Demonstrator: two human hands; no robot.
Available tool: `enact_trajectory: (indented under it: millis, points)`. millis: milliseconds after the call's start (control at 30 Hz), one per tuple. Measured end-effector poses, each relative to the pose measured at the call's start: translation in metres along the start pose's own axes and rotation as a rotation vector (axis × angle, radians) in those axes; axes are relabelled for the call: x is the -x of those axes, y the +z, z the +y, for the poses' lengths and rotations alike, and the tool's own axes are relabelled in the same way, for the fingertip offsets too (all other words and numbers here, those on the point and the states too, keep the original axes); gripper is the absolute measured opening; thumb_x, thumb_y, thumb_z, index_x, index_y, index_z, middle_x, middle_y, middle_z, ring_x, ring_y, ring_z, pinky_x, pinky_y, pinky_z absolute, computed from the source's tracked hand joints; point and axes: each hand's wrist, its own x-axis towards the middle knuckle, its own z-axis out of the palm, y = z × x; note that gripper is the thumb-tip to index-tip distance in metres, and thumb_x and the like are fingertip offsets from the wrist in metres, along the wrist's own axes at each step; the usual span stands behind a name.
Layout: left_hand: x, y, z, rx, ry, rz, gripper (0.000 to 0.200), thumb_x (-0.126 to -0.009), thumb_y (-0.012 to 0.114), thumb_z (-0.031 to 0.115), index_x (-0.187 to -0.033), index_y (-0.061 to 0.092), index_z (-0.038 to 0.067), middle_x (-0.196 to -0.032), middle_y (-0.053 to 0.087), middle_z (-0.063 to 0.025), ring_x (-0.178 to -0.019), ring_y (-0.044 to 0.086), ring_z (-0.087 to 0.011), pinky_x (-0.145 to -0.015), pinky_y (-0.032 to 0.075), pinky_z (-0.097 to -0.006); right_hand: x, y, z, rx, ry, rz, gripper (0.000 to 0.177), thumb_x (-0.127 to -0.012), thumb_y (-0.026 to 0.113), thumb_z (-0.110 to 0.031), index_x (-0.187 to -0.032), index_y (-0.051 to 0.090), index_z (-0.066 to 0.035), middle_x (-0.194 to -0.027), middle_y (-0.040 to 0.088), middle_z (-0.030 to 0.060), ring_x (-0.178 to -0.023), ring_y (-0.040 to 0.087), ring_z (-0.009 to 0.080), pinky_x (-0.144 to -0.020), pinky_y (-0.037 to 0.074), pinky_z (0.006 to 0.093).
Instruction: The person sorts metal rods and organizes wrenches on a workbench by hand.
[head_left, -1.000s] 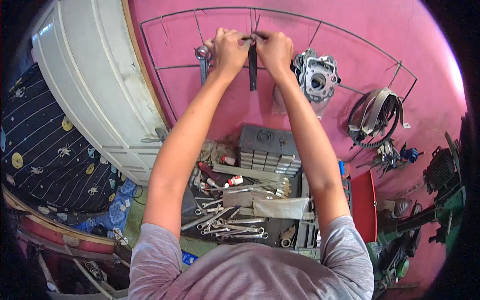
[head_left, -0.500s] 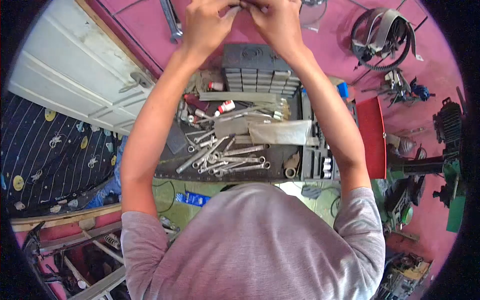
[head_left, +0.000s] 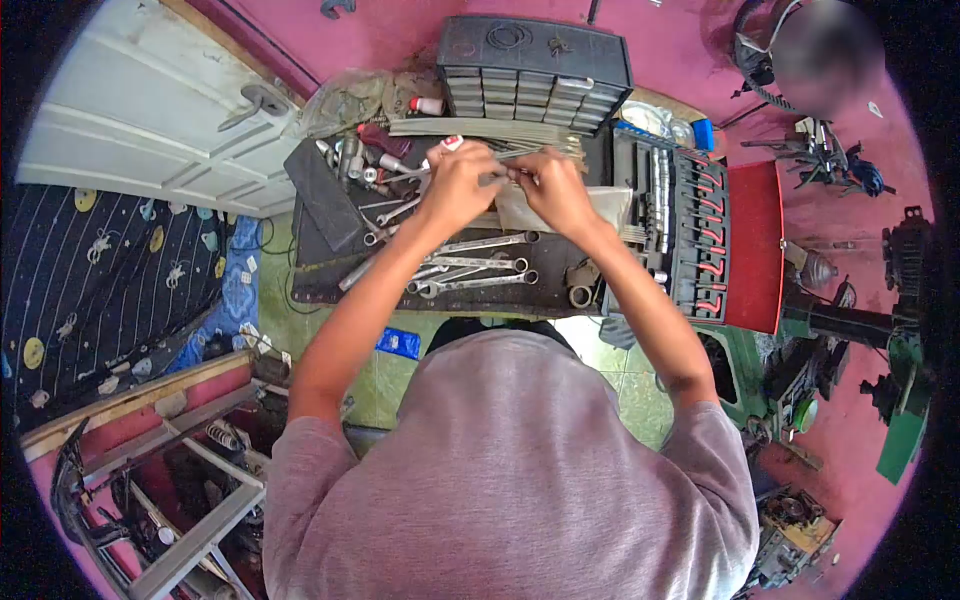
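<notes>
My left hand (head_left: 462, 185) and my right hand (head_left: 552, 188) are close together over the middle of the dark workbench (head_left: 330, 284). The fingers of both are pinched, and a small dark thing shows between the fingertips, too small to make out. Under and beside my right hand lies a pale plastic packet (head_left: 608, 207). Several combination wrenches (head_left: 490, 264) lie on the bench below the hands. A bundle of thin metal rods (head_left: 480, 128) lies behind them. Sockets (head_left: 352, 158) and a dark red-handled tool (head_left: 382, 140) are to the left.
A grey drawer cabinet (head_left: 535, 70) stands at the back of the bench. An open red tool case (head_left: 752, 240) with red-handled tools is on the right. A tape roll (head_left: 580, 296) lies near the front edge. The white door (head_left: 150, 120) is at left, a green vise (head_left: 905, 380) far right.
Both hands have come down from the wall to over the bench, still close together. The view has shifted, so the whole cabinet and the red case's tools now show.
</notes>
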Motion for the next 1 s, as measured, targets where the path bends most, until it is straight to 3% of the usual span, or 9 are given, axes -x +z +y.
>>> enact_trajectory:
  millis: [100, 233, 267, 367, 433, 567, 900, 933, 1000]
  points:
    - [0.04, 0.021, -0.004, 0.077, -0.087, -0.129, 0.014, -0.075, 0.079, 0.015, -0.087, 0.076, 0.011, -0.097, 0.072, -0.0037, -0.102, 0.064, -0.0229, -0.087, 0.034, -0.0451, 0.035, 0.022, 0.012, 0.033, 0.003, -0.123, 0.016, -0.084, 0.068, -0.006, -0.098, 0.075, -0.002, -0.091, 0.073, 0.019, -0.089, 0.065, 0.0431, -0.084, 0.053, 0.0518]
    - [0.097, 0.034, 0.004, -0.066, -0.176, -0.238, 0.013, -0.074, 0.079, 0.014, -0.087, 0.077, 0.014, -0.093, 0.072, 0.0014, -0.102, 0.061, -0.0212, -0.088, 0.031, -0.0434, 0.083, 0.036, 0.011, 0.233, 0.029, -0.367, 0.028, -0.078, 0.07, -0.007, -0.105, 0.074, -0.008, -0.101, 0.073, 0.0131, -0.108, 0.061, 0.0359, -0.093, 0.046, 0.0514]
    - [0.112, 0.039, 0.0, -0.076, -0.191, -0.239, 0.013, -0.075, 0.079, 0.015, -0.088, 0.077, 0.014, -0.093, 0.072, 0.0017, -0.102, 0.06, -0.021, -0.088, 0.031, -0.0444, 0.092, 0.037, 0.009, 0.262, 0.051, -0.428, 0.031, -0.075, 0.072, -0.01, -0.106, 0.074, -0.011, -0.103, 0.072, 0.0076, -0.114, 0.057, 0.0311, -0.097, 0.043, 0.0492]
    - [0.144, 0.039, 0.004, -0.121, -0.256, -0.274, 0.014, -0.077, 0.08, 0.018, -0.089, 0.078, 0.014, -0.093, 0.072, 0.0018, -0.106, 0.059, -0.0207, -0.09, 0.03, -0.0482, 0.117, 0.043, 0.009, 0.327, 0.039, -0.466, 0.029, -0.077, 0.074, -0.014, -0.106, 0.075, -0.012, -0.103, 0.07, 0.0047, -0.114, 0.056, 0.0301, -0.096, 0.042, 0.0493]
    - [0.161, 0.039, 0.005, -0.125, -0.289, -0.209, 0.015, -0.078, 0.08, 0.02, -0.091, 0.078, 0.014, -0.095, 0.072, 0.0012, -0.11, 0.059, -0.0209, -0.094, 0.029, -0.0512, 0.13, 0.046, 0.01, 0.327, 0.049, -0.484, 0.026, -0.079, 0.075, -0.019, -0.105, 0.075, -0.014, -0.104, 0.069, 0.003, -0.115, 0.054, 0.0286, -0.096, 0.04, 0.0494]
    - [0.192, 0.038, 0.012, -0.183, -0.39, -0.285, 0.015, -0.077, 0.081, 0.023, -0.09, 0.077, 0.015, -0.096, 0.07, 0.0032, -0.113, 0.057, -0.0194, -0.097, 0.028, -0.0529, 0.148, 0.046, 0.013, 0.355, 0.04, -0.53, 0.024, -0.081, 0.075, -0.022, -0.105, 0.075, -0.017, -0.108, 0.069, 0.0025, -0.117, 0.052, 0.0275, -0.096, 0.037, 0.0496]
    - [0.195, 0.025, -0.011, -0.264, -0.422, -0.071, 0.015, -0.082, 0.077, 0.018, -0.097, 0.077, 0.015, -0.104, 0.07, 0.003, -0.112, 0.057, -0.0199, -0.093, 0.031, -0.046, 0.148, 0.055, 0.029, 0.358, 0.066, -0.354, 0.033, -0.078, 0.075, -0.016, -0.111, 0.074, -0.015, -0.108, 0.067, 0.0037, -0.106, 0.054, 0.0276, -0.088, 0.039, 0.0466]
    - [0.193, 0.021, -0.015, -0.286, -0.424, -0.052, 0.016, -0.081, 0.077, 0.017, -0.097, 0.077, 0.016, -0.105, 0.07, 0.0032, -0.111, 0.057, -0.0197, -0.093, 0.031, -0.0464, 0.143, 0.051, 0.027, 0.399, 0.109, -0.406, 0.038, -0.08, 0.075, -0.015, -0.117, 0.073, -0.016, -0.12, 0.068, 0.0027, -0.111, 0.054, 0.0278, -0.095, 0.039, 0.046]
    - [0.187, 0.016, -0.023, -0.331, -0.463, -0.063, 0.018, -0.08, 0.078, 0.016, -0.098, 0.077, 0.016, -0.106, 0.07, 0.0032, -0.11, 0.057, -0.0195, -0.093, 0.03, -0.0472, 0.137, 0.051, 0.037, 0.447, 0.075, -0.372, 0.039, -0.081, 0.074, -0.015, -0.119, 0.072, -0.016, -0.121, 0.068, 0.0026, -0.111, 0.054, 0.0277, -0.095, 0.039, 0.0459]
